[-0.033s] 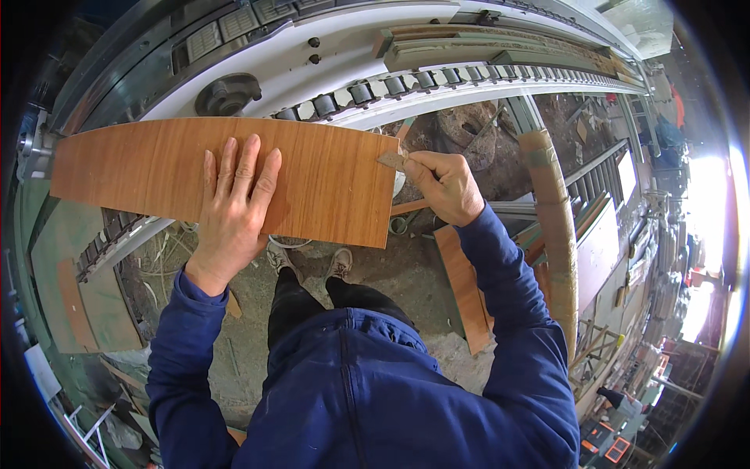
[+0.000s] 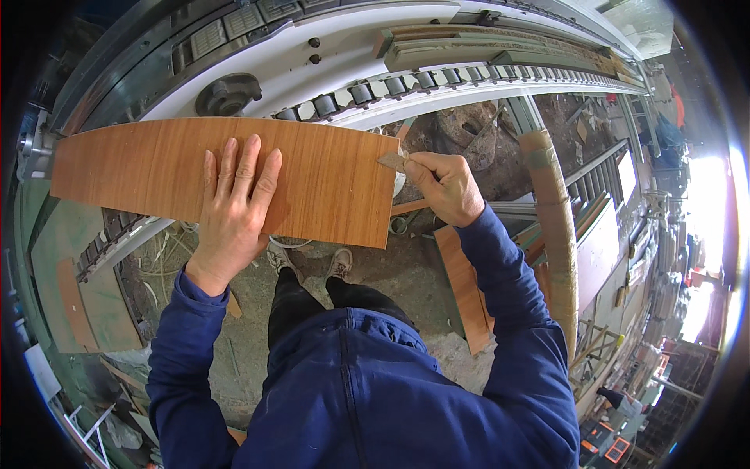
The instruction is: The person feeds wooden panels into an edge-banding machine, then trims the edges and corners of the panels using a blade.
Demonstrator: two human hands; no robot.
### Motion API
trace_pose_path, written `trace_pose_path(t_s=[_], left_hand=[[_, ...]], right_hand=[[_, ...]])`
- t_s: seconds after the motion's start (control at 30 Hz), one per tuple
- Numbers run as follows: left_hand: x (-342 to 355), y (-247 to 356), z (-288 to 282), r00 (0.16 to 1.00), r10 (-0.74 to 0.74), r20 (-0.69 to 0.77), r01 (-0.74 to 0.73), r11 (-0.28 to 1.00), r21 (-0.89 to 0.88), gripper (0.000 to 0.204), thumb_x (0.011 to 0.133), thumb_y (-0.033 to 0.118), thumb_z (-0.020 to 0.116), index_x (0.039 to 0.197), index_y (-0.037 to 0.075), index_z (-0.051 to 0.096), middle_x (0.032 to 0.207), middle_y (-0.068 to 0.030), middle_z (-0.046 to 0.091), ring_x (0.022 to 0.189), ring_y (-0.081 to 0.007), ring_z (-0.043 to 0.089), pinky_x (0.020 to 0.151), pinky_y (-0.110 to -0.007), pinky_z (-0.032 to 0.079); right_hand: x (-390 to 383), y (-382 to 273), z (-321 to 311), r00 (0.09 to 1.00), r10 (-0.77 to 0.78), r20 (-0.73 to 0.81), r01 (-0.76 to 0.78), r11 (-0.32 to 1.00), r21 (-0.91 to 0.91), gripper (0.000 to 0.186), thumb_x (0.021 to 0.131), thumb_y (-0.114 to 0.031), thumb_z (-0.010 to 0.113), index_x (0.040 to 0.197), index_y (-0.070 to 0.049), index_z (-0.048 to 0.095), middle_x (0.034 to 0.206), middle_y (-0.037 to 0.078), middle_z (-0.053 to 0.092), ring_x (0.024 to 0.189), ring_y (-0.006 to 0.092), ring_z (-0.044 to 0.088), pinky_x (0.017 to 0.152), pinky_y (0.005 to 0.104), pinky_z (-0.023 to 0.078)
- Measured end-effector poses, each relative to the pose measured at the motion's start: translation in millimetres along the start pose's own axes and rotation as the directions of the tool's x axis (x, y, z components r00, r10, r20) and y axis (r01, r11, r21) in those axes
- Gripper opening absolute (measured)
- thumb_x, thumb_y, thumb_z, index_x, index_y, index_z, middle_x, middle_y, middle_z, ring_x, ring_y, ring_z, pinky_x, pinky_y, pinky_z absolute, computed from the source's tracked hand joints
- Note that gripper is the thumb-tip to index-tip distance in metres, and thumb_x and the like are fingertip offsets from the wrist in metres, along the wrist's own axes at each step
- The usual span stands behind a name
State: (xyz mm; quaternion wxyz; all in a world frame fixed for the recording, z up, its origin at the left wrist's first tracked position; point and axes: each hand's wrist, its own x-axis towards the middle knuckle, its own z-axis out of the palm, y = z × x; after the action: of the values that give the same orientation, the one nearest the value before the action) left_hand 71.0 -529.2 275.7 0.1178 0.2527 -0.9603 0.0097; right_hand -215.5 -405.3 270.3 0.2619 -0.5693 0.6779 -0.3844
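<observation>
A long wood-grain board (image 2: pixel 328 180) lies across the rail in front of me, its right end reaching past the rail. My left hand (image 2: pixel 233 215) rests flat on its face, fingers stretched out and slightly apart. At the board's right end, my right hand (image 2: pixel 447 187) pinches a small, flat, grey-brown piece (image 2: pixel 392 161) between thumb and fingers. One pointed corner of that piece overlaps the board near the edge. Whether it is a scraper blade or folded abrasive, I cannot tell.
Beyond the board runs a roller track (image 2: pixel 426 80) beside a white machine bed with a dark knob (image 2: pixel 228 95). A wrapped post (image 2: pixel 551 234) stands right of my arm. Another wood-grain board (image 2: pixel 465 289) leans below my right hand. Stacked strips (image 2: pixel 500 48) lie at the back.
</observation>
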Motion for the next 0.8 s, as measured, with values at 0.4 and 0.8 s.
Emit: trace_pose_path(t_s=[0.4,0.8], left_hand=[[11,-7,1,1.000,-0.007,0.015,0.007,1.000,0.019,0.088,0.065,0.008,0.073,0.142,0.006,0.031,0.147,-0.0199,0.027,0.134,-0.0428,0.027,0.110,-0.059,0.018],[135,-29,18,0.980,-0.118,0.161,0.171,0.913,-0.371,0.067,0.078,0.068,0.054,0.083,0.001,0.061,0.082,-0.0170,0.063,0.077,-0.0313,0.063,0.068,-0.040,0.049]], right_hand=[[-69,-25,-4,0.954,0.078,0.290,-0.180,0.922,0.344,0.011,0.085,-0.001,0.054,0.095,0.001,0.058,0.076,0.013,0.065,0.068,0.0275,0.064,0.060,0.0321,0.049],[-16,16,-9,0.975,0.224,-0.001,-0.217,0.945,0.244,0.018,0.090,-0.011,0.052,0.082,0.003,0.057,0.060,0.009,0.055,0.054,0.0156,0.054,0.053,0.0308,0.043]])
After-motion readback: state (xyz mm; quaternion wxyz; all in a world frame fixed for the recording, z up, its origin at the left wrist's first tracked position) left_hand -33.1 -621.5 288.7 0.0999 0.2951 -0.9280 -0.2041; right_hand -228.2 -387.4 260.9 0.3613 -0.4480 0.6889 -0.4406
